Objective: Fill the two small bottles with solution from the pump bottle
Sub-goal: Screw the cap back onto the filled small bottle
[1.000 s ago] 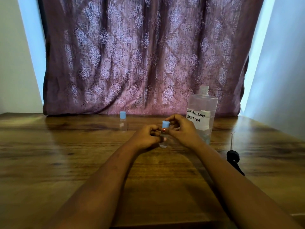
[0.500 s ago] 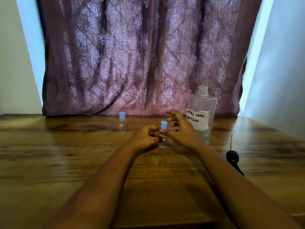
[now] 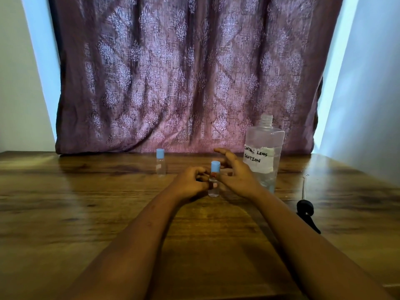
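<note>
Small bottle (image 3: pixel 214 187) with a blue cap (image 3: pixel 215 166) stands upright on the counter (image 3: pixel 86 213) between our hands. Our left hand (image 3: pixel 191 182) pinches its clear body with curled fingers; our right hand (image 3: pixel 236 174) sits beside it with fingers spread, holding nothing. A second capped small bottle (image 3: pixel 160 162) stands behind to the left. To the right, the uncapped solution bottle (image 3: pixel 263 156) stands, its black pump (image 3: pixel 306 212) lying on the counter.

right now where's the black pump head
In the head view, the black pump head lies on the wooden table at the right, beside the right forearm, nearer than the large bottle.
</note>
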`<state>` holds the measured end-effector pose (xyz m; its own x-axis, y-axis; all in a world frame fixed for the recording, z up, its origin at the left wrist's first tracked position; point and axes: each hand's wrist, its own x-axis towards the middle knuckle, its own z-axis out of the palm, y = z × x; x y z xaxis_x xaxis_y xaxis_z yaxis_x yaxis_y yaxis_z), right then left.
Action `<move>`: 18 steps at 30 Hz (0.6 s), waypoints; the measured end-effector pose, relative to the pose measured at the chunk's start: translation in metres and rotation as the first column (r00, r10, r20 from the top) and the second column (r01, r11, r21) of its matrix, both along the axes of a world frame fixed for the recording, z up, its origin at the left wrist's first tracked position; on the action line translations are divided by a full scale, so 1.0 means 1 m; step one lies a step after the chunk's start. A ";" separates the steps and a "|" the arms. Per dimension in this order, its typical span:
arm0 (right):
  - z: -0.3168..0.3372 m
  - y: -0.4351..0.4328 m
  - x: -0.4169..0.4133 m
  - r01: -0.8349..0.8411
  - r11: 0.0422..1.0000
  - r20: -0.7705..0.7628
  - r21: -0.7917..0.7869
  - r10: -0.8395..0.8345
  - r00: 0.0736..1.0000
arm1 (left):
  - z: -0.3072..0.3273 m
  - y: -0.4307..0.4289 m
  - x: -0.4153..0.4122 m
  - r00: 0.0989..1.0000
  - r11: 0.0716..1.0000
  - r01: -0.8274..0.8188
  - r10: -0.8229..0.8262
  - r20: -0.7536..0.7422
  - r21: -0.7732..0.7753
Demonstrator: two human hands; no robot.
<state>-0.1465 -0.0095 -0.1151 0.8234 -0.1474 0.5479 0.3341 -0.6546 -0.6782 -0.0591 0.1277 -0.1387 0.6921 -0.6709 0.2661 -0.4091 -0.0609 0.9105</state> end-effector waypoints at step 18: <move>0.000 -0.002 0.002 0.061 0.998 0.062 -0.021 -0.060 0.996 | 0.002 -0.001 -0.002 1.000 1.000 -0.009 0.009 -0.015 -0.004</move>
<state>-0.1448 -0.0110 -0.1149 0.7779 -0.1826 0.6013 0.3341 -0.6901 -0.6419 -0.0607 0.1264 -0.1368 0.7017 -0.6639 0.2585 -0.3953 -0.0610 0.9165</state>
